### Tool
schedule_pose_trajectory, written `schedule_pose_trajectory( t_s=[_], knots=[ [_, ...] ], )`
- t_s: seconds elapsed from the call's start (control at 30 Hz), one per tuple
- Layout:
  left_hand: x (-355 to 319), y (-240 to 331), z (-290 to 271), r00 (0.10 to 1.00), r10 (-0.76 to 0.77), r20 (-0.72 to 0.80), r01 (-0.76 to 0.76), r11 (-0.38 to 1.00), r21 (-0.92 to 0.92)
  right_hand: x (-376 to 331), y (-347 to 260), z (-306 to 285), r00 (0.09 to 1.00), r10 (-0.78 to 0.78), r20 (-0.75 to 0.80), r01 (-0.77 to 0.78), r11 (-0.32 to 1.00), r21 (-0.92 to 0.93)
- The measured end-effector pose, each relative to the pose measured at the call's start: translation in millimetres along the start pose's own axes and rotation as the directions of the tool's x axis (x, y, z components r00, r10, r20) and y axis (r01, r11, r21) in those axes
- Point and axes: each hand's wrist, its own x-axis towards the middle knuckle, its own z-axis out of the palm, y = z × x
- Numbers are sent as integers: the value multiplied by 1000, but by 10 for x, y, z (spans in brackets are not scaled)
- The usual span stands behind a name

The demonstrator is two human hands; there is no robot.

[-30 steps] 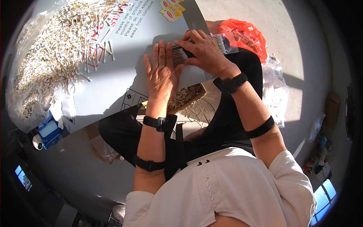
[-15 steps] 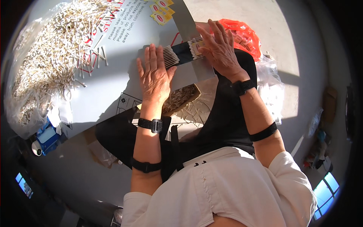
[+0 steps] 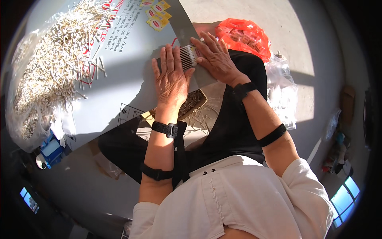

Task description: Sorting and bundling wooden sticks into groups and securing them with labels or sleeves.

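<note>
Between my hands a row of cotton swabs [image 3: 188, 56] lies side by side on the grey board [image 3: 115, 75]. My left hand [image 3: 172, 75] rests flat over its left part, fingers stretched forward and thumb against the swabs. My right hand [image 3: 217, 57] lies over the right end with its fingers spread. A small yellow-and-white card [image 3: 196, 51] shows partly under the right fingers, on the swabs. What lies beneath my palms is hidden.
A large heap of loose swabs [image 3: 51, 59] in clear plastic covers the board's left. Small yellow cards [image 3: 158, 15] lie at the far edge. A red bag [image 3: 242, 36] of small packets and clear bags [image 3: 281, 91] are on the right. An open box [image 3: 193, 104] of swabs sits below the board.
My left hand has slid right and my right hand slightly left, so they are closer together. The dark strip that showed between the swabs is now covered.
</note>
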Motion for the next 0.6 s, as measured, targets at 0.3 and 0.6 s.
schedule_pose_trajectory(
  t_s=[0.3, 0.6],
  knots=[
    [44, 55, -2, 1000, 14, 12, -14, 1000, -3, -4, 9, 21, 999, -14, -31, 15, 1000, 17],
    [103, 82, -27, 999, 38, 40, -36, 998, -48, 6, 18, 7, 999, 6, 31, -7, 999, 49]
  ],
)
